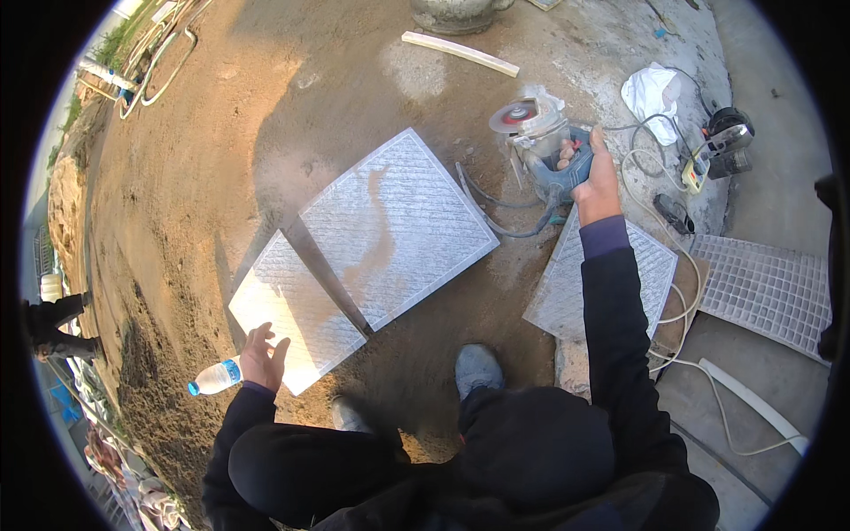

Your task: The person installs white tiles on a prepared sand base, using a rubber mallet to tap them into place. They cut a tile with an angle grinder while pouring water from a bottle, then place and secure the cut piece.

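Observation:
My right hand (pixel 584 173) grips the handle of a teal power cutter (pixel 553 181) with a red-centred disc (pixel 515 117) and a clear guard, held up at the upper right. My left hand (pixel 265 354) has loosely bent, spread fingers with nothing visible in them, at the lower-left edge of a sunlit cut slab piece (pixel 289 292). A plastic bottle (pixel 212 379) with a blue cap lies just left of that hand. A larger textured grey slab (pixel 398 221), dusted with brown powder, lies beside the smaller piece with a dark gap between. Another slab (pixel 604 283) lies under my right arm.
A wooden strip (pixel 459 51), white bag (pixel 655 103), power strip (pixel 695 173), black machine (pixel 728 142), cables, hose (pixel 527 230), gridded panel (pixel 761 288) and white pipe (pixel 753 398) surround the work. Another person's legs (pixel 62 327) show at the left edge. Coiled hoses (pixel 150 80) lie top left.

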`<state>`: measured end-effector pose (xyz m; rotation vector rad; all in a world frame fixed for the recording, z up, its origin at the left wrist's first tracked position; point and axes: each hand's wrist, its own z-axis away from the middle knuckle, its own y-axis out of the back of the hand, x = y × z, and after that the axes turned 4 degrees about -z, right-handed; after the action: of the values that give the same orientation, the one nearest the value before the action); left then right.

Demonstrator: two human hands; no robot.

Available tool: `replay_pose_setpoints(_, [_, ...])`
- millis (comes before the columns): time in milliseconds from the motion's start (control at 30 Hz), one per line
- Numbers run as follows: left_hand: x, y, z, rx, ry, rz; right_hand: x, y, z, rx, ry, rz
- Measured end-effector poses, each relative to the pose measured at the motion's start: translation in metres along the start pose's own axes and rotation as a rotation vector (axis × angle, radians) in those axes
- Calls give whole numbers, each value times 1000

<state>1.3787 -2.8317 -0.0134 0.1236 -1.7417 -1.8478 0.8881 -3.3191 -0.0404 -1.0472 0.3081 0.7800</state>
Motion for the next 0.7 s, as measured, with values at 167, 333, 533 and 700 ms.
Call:
replay_pose_setpoints(167, [168,35,-111,-172,-581,-48,-12,2,-23,50,-55,-58])
replay_pose_setpoints(333, [333,-28,-178,7,-955,73,-31,8,-36,64,-103,-78])
replay_pose_setpoints(533, [410,-97,-202,-178,-881,79,-52,15,-56,151,-114,-87])
replay_pose_setpoints(700, [431,-101,-158,-290,-587,479,-68,24,-97,299,-56,-48])
